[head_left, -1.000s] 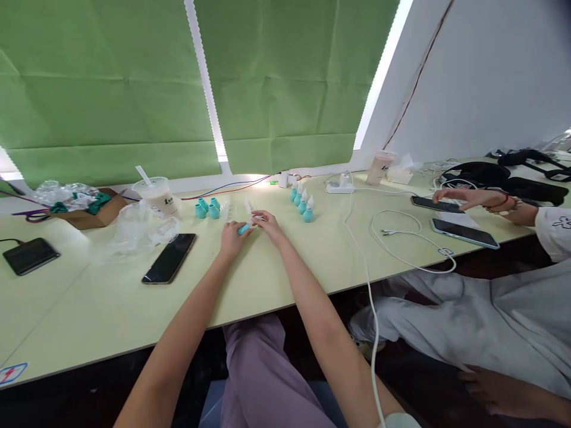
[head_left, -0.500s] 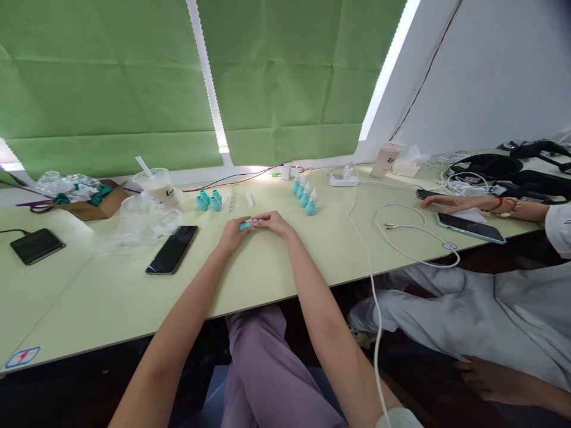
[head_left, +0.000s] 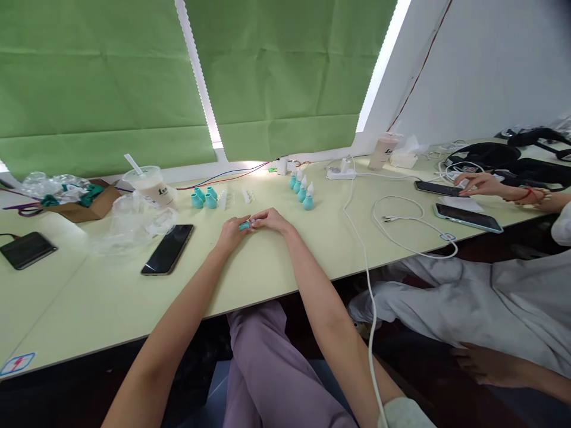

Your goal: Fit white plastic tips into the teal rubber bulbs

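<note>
I have the left hand (head_left: 232, 233) grasping a teal bulb (head_left: 244, 226) just above the table (head_left: 263, 267), while the right hand (head_left: 271, 220) pinches a small pale piece (head_left: 253, 223) at the bulb's end; its exact shape I can't make out behind the fingers. Beyond the hands I see some clear and white tips (head_left: 223, 199) lying on the table, with four loose teal bulbs (head_left: 210, 201) grouped just left of them. Off to my right, four bulbs with white nozzles (head_left: 301, 193) stand upright in a row. A dark phone (head_left: 168, 249) lies left of the hands, near a crumpled plastic bag (head_left: 138, 220).
</note>
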`<control>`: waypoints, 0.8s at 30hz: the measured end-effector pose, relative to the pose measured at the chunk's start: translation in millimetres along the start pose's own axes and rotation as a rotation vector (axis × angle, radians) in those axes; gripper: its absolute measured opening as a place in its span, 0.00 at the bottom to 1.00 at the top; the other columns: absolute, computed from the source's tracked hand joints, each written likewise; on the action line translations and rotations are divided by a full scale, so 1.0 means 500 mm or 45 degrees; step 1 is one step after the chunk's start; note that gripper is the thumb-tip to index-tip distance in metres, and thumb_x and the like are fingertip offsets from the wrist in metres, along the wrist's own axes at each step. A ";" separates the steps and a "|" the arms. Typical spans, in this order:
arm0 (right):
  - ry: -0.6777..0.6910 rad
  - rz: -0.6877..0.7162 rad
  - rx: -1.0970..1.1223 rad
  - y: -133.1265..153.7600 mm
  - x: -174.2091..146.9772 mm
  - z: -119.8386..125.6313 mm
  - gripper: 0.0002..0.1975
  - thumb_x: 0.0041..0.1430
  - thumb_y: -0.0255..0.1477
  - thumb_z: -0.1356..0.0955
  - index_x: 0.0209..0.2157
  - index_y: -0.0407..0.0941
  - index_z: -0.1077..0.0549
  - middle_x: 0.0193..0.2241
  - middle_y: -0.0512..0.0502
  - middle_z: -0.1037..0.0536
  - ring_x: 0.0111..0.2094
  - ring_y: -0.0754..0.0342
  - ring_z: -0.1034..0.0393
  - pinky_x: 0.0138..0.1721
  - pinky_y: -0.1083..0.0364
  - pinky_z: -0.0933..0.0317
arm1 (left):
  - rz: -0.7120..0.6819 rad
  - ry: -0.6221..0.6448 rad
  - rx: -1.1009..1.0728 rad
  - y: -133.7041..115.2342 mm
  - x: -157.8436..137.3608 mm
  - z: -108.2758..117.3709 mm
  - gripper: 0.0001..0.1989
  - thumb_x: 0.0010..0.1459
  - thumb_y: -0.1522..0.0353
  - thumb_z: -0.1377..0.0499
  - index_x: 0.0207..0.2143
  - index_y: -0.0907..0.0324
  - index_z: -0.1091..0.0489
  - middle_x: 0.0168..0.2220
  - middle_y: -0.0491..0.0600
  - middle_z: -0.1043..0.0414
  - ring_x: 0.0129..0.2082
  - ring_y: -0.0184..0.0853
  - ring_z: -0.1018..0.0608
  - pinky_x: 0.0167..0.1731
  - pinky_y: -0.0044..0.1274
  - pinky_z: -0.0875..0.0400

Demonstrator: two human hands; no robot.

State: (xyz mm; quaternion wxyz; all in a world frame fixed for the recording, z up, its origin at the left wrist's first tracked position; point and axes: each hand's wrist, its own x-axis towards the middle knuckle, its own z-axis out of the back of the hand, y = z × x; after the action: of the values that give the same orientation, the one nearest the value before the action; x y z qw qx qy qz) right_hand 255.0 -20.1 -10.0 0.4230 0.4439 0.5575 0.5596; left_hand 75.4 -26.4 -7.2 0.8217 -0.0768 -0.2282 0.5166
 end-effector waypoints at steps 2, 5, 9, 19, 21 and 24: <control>-0.017 0.007 0.008 -0.001 0.000 -0.002 0.13 0.30 0.25 0.24 0.26 0.42 0.21 0.24 0.52 0.21 0.29 0.58 0.30 0.38 0.57 0.36 | 0.022 -0.012 0.015 -0.003 0.000 -0.001 0.26 0.51 0.59 0.39 0.53 0.55 0.31 0.39 0.53 0.24 0.41 0.42 0.24 0.42 0.27 0.32; -0.031 0.010 0.058 0.000 -0.006 -0.008 0.14 0.30 0.25 0.24 0.26 0.41 0.21 0.24 0.51 0.21 0.29 0.58 0.29 0.38 0.57 0.36 | 0.022 -0.039 -0.001 -0.010 -0.005 -0.002 0.26 0.51 0.60 0.38 0.53 0.56 0.31 0.40 0.54 0.23 0.41 0.42 0.23 0.43 0.27 0.32; -0.022 0.059 0.135 0.007 -0.019 -0.014 0.16 0.31 0.27 0.24 0.29 0.40 0.21 0.25 0.50 0.21 0.30 0.57 0.28 0.41 0.56 0.36 | 0.016 -0.112 -0.092 -0.020 -0.013 0.000 0.25 0.52 0.62 0.38 0.53 0.57 0.32 0.45 0.52 0.24 0.44 0.41 0.23 0.46 0.27 0.32; 0.005 0.110 -0.011 -0.002 -0.003 -0.018 0.18 0.34 0.32 0.24 0.32 0.41 0.21 0.30 0.47 0.21 0.34 0.55 0.29 0.43 0.54 0.36 | 0.054 -0.104 -0.205 -0.016 -0.011 0.000 0.31 0.52 0.62 0.38 0.59 0.55 0.39 0.43 0.49 0.24 0.43 0.38 0.24 0.46 0.26 0.33; -0.051 0.139 -0.032 -0.005 0.006 -0.022 0.18 0.35 0.32 0.24 0.33 0.41 0.22 0.32 0.47 0.21 0.34 0.55 0.29 0.44 0.53 0.36 | 0.013 -0.122 -0.271 -0.005 -0.005 0.002 0.35 0.51 0.62 0.38 0.61 0.56 0.43 0.43 0.49 0.25 0.44 0.37 0.25 0.47 0.27 0.34; -0.145 0.151 -0.050 -0.009 0.012 -0.022 0.21 0.35 0.32 0.24 0.36 0.41 0.23 0.33 0.46 0.22 0.35 0.55 0.29 0.44 0.53 0.35 | -0.044 -0.106 -0.322 0.011 0.002 0.006 0.36 0.51 0.61 0.38 0.60 0.58 0.43 0.45 0.50 0.27 0.48 0.39 0.28 0.49 0.28 0.35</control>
State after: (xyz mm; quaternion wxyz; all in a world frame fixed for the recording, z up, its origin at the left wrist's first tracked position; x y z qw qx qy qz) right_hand 242.6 -16.9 -14.2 0.4286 0.4989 0.4942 0.5686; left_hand 70.1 -23.1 -6.3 0.8039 -0.1546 -0.3267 0.4723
